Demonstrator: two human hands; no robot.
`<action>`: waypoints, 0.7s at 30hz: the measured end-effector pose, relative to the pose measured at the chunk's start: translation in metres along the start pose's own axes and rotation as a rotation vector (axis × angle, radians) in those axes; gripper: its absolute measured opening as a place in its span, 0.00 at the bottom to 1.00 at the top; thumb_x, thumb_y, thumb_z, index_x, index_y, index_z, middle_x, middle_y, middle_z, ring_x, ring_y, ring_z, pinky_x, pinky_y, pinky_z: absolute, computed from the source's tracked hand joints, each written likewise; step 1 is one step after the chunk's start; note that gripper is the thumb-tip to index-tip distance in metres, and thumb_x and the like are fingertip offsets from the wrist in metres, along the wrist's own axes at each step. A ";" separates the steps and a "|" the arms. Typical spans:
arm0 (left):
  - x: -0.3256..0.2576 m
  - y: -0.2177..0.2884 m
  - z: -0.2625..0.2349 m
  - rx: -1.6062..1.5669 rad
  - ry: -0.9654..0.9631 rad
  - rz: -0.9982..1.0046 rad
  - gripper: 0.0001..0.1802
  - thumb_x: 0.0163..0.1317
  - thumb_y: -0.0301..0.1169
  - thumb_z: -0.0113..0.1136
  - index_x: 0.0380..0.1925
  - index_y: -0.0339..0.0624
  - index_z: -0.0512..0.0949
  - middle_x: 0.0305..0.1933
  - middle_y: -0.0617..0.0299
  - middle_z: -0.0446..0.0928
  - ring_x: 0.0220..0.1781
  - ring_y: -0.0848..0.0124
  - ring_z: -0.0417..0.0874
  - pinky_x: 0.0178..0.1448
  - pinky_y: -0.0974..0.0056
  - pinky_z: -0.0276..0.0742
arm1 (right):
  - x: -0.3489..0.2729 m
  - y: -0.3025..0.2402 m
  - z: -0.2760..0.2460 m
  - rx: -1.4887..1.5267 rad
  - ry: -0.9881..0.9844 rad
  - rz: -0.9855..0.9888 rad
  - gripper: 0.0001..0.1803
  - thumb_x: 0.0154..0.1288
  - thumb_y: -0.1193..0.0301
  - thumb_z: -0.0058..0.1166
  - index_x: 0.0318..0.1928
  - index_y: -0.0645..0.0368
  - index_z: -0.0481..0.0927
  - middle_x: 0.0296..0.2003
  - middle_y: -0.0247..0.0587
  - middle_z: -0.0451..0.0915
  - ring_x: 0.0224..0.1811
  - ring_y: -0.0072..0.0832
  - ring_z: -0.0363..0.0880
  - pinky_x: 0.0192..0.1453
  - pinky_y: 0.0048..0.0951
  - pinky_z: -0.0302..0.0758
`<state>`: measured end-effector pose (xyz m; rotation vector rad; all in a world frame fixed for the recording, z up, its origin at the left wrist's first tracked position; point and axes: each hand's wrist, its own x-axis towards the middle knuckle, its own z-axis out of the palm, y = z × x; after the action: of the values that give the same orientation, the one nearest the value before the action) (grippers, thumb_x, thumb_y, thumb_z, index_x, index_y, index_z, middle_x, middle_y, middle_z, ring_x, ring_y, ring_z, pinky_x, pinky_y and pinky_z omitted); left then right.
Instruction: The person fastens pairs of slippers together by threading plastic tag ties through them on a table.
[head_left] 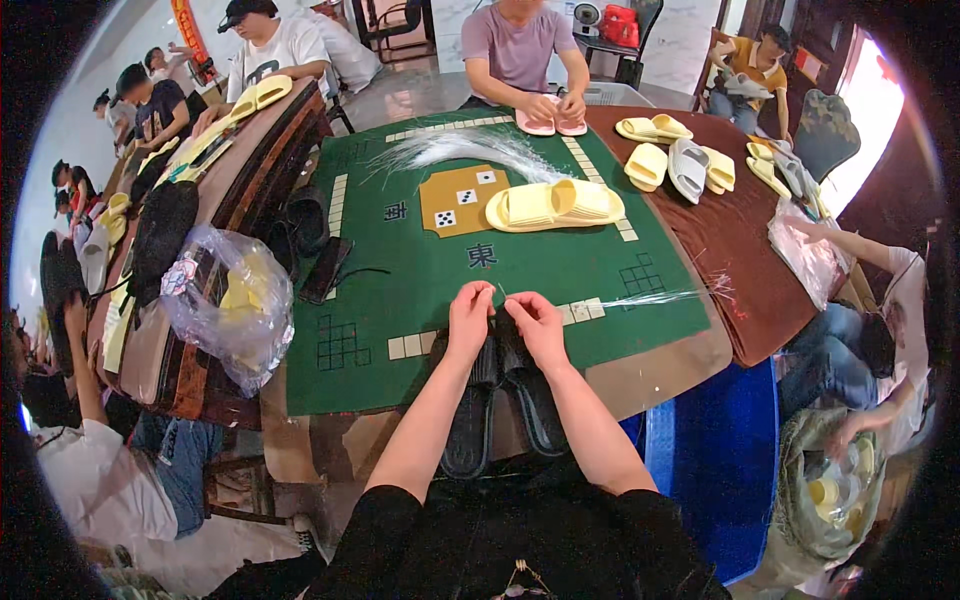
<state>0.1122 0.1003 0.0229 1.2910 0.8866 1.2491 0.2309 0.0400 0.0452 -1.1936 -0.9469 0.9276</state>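
A green-topped counter fills the middle of the view, with pale tile marks and grid patterns printed across its felt. To its right, touching its far right edge, stands a counter under a dark red cloth, which carries several loose pale yellow and grey slippers. On the left a brown wooden counter runs away toward the far side, and a crumpled clear plastic bag with yellow items inside rests at its near end. On the far half of the green felt lies a pair of pale yellow slippers, set side by side just right of a tan square panel holding dice. Beyond them spreads a fan of thin clear plastic strands. Another person at the far side has both hands on a pink pair of slippers.

At the near edge of the green counter lies a pair of black slippers, held side by side, toes pointing far, heels hanging toward the person's lap. The left hand and the right hand rest on their toe ends, close together. The fingers of both hands are curled and pinched together at the tips; whether they grip a thin strand cannot be told. A small bunch of clear strands lies just right of the right hand.
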 end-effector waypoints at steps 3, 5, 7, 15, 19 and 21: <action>0.000 -0.001 0.001 -0.012 -0.005 0.025 0.06 0.67 0.29 0.51 0.36 0.39 0.75 0.25 0.71 0.69 0.26 0.82 0.68 0.31 0.75 0.64 | 0.001 0.003 -0.002 -0.031 -0.004 -0.022 0.06 0.62 0.72 0.59 0.36 0.62 0.81 0.26 0.25 0.78 0.28 0.11 0.71 0.34 0.16 0.69; 0.000 -0.002 0.000 -0.006 0.000 0.038 0.06 0.67 0.29 0.51 0.35 0.39 0.75 0.25 0.71 0.69 0.25 0.82 0.67 0.29 0.74 0.64 | 0.001 0.005 -0.002 -0.041 -0.008 -0.019 0.06 0.62 0.72 0.58 0.36 0.62 0.81 0.27 0.25 0.79 0.29 0.11 0.72 0.35 0.17 0.70; -0.001 -0.003 0.000 0.050 0.023 0.075 0.06 0.66 0.28 0.51 0.34 0.39 0.75 0.23 0.72 0.68 0.24 0.83 0.66 0.27 0.74 0.61 | 0.001 0.006 -0.001 -0.060 -0.006 -0.042 0.06 0.62 0.72 0.58 0.37 0.62 0.81 0.27 0.25 0.79 0.28 0.11 0.72 0.35 0.17 0.70; -0.003 0.000 -0.001 0.122 0.049 0.079 0.05 0.65 0.27 0.51 0.32 0.38 0.75 0.26 0.69 0.68 0.25 0.80 0.66 0.29 0.72 0.62 | 0.003 0.013 -0.002 -0.078 -0.024 -0.040 0.06 0.62 0.72 0.58 0.36 0.61 0.81 0.26 0.25 0.78 0.28 0.12 0.71 0.34 0.17 0.70; -0.002 -0.001 -0.001 0.166 0.038 0.039 0.06 0.64 0.27 0.52 0.32 0.37 0.75 0.29 0.64 0.70 0.29 0.75 0.70 0.34 0.68 0.67 | 0.002 0.012 -0.002 -0.097 -0.012 -0.071 0.06 0.62 0.72 0.58 0.35 0.61 0.81 0.25 0.25 0.78 0.28 0.11 0.71 0.34 0.17 0.70; 0.000 -0.006 -0.002 0.180 0.061 0.105 0.06 0.65 0.27 0.51 0.32 0.38 0.75 0.28 0.67 0.69 0.26 0.79 0.67 0.30 0.71 0.64 | 0.002 0.008 0.000 -0.100 -0.018 -0.066 0.06 0.62 0.72 0.58 0.35 0.62 0.81 0.25 0.25 0.78 0.27 0.11 0.70 0.33 0.17 0.69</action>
<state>0.1118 0.1019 0.0165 1.4636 1.0046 1.3202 0.2312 0.0426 0.0371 -1.2323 -1.0510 0.8483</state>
